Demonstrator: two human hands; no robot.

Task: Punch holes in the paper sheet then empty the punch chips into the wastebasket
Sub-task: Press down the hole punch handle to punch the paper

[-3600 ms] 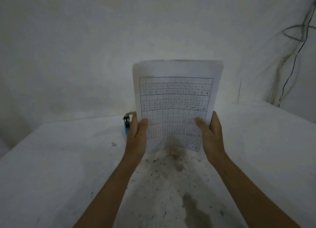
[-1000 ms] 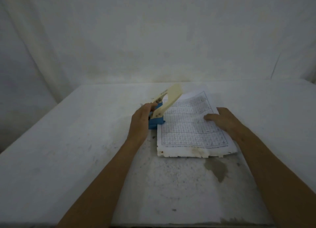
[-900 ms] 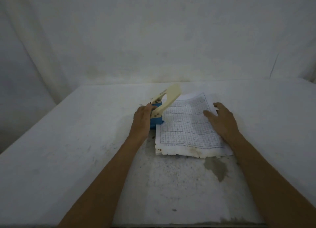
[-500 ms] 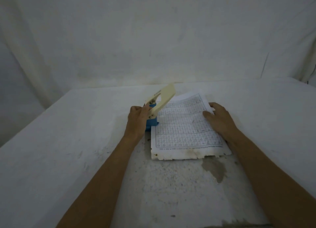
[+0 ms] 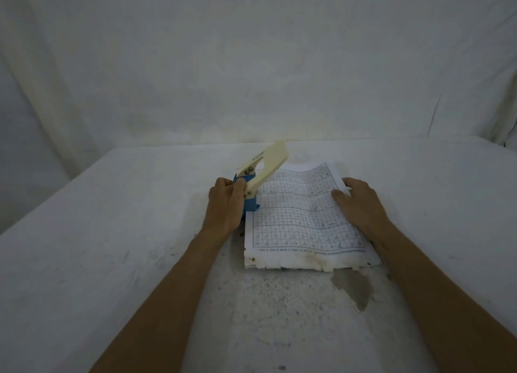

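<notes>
The paper sheet (image 5: 302, 219), printed with a grid of handwritten marks, is laid flat on the white table (image 5: 112, 233), a little right of centre. Its near edge is ragged and stained, and its surface is slightly wavy. Its left edge is set against the hole punch (image 5: 253, 188), which stands just beside it on the left. The punch has a blue base and a cream lever (image 5: 270, 163), and the lever is raised at a slant over the sheet's far left corner. The blue base is gripped by the left hand (image 5: 225, 207), with the fingers closed around it from the left side. The right hand (image 5: 361, 205) is pressed flat on the right part of the sheet, fingers spread and closed on nothing. A dark grey stain (image 5: 354, 286) is seen on the table just in front of the sheet's near right corner. A white cloth backdrop (image 5: 251, 65) hangs behind the table.
</notes>
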